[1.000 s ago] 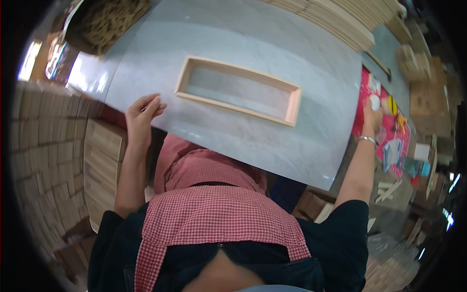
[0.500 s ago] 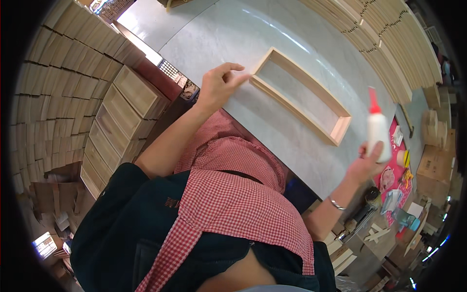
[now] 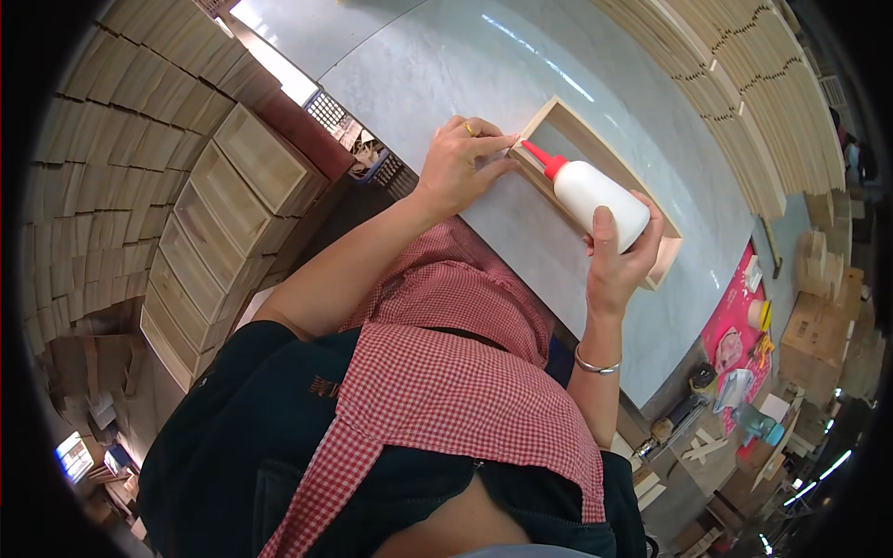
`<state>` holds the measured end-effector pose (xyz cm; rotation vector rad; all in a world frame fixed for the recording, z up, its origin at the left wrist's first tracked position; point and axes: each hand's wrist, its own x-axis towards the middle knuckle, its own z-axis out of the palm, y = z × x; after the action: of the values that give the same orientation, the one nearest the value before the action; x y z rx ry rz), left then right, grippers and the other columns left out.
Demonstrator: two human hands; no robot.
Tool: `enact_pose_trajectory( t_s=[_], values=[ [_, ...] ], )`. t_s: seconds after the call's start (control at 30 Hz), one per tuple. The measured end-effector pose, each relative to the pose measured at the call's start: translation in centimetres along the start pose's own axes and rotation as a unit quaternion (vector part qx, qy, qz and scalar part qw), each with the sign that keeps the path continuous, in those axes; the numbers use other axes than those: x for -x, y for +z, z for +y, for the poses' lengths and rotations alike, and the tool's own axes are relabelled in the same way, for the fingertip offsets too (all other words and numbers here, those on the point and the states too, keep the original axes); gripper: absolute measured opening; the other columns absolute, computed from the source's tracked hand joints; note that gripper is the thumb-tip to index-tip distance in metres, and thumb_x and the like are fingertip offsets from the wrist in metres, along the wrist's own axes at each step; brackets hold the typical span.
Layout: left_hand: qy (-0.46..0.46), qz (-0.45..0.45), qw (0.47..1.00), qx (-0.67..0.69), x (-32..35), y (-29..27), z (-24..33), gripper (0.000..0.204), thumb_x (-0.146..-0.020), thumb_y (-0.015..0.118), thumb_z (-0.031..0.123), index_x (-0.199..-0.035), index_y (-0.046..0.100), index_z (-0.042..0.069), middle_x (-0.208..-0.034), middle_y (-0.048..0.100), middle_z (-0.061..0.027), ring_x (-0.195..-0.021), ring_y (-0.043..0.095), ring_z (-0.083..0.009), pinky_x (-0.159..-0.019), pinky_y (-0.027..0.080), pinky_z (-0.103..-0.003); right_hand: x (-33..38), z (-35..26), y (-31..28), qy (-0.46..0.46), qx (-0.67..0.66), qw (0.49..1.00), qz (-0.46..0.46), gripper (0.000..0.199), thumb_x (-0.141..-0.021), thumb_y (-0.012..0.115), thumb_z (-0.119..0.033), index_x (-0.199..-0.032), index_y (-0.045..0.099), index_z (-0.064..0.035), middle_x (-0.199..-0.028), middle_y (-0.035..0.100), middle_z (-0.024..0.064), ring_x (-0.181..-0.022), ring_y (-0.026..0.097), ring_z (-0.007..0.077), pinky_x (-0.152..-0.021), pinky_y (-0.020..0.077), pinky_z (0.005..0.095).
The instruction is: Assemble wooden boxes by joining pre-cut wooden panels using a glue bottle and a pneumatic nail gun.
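On the grey tabletop lies a long, narrow rectangular wooden frame (image 3: 609, 163), with the tabletop showing through its middle. My left hand (image 3: 460, 166) is at its near-left corner, index finger and thumb closed about the corner. A white squeeze bottle (image 3: 595, 193) with a red pointed nozzle is in my right hand (image 3: 625, 256), fingers wrapped round its lower body. It is tilted over the frame, and the nozzle tip is close to the corner by my left fingertips. Whether the tip touches the wood, I cannot tell. The bottle hides part of the frame's near side.
Stacked wooden strips (image 3: 730, 102) line the table's far right. On the left stand wooden boxes (image 3: 237, 200) and tall stacks of boards (image 3: 121, 121). A basket (image 3: 377, 167) is below the table's left edge. A pink sheet with small items (image 3: 730, 325) lies at right.
My right hand has brought the bottle leftward from the right of the frame and tipped its nozzle toward the corner. My left finger and thumb have come onto that corner.
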<state>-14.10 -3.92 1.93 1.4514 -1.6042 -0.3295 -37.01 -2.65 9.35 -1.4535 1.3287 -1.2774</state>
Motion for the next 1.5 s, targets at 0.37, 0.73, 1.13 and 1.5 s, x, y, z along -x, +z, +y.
enact_pose_trajectory(
  t_s=[0.37,0.73,1.13,1.5],
  values=[
    [0.004,0.025,1.0,0.008,0.1,0.1,0.3,0.029,-0.08,0.082,0.013,-0.108,0.08,0.014,-0.104,0.067,0.0005,-0.096,0.051,-0.0173,-0.085,0.046,-0.029,-1.5,-0.7,1.0,-0.042,0.056,0.997,0.019,0.053,-0.088,0.078,-0.029,-0.125,0.05,-0.0044,-0.116,0.058,0.015,-0.102,0.062,0.028,-0.083,0.0537,0.0338],
    [0.019,0.033,0.999,-0.013,0.1,0.2,0.4,0.029,-0.079,0.083,0.013,-0.107,0.08,0.013,-0.102,0.067,0.0005,-0.105,0.051,-0.0213,-0.089,0.046,-0.031,-4.9,0.0,2.0,-0.081,0.11,0.987,0.084,0.052,-0.088,0.077,-0.033,-0.121,0.049,-0.0027,-0.112,0.059,0.0148,-0.098,0.063,0.0269,-0.079,0.0545,0.0329],
    [0.01,0.029,1.0,0.006,0.2,0.4,0.0,0.027,-0.08,0.081,0.019,-0.107,0.079,0.015,-0.102,0.068,-0.0005,-0.111,0.052,-0.0243,-0.099,0.042,-0.037,-4.0,-0.8,-1.4,-0.039,0.146,0.978,0.142,0.051,-0.088,0.077,-0.035,-0.116,0.051,-0.0008,-0.107,0.06,0.0142,-0.094,0.063,0.0251,-0.077,0.0541,0.033],
    [0.018,0.033,0.999,0.005,0.0,0.3,0.2,0.03,-0.078,0.082,0.016,-0.108,0.079,0.013,-0.102,0.068,-0.0022,-0.111,0.051,-0.0253,-0.098,0.044,-0.037,-2.4,-0.5,-7.0,0.004,0.145,0.967,0.208,0.049,-0.088,0.077,-0.034,-0.114,0.053,0.0002,-0.105,0.061,0.0144,-0.092,0.062,0.024,-0.077,0.0538,0.0329]
  ],
)
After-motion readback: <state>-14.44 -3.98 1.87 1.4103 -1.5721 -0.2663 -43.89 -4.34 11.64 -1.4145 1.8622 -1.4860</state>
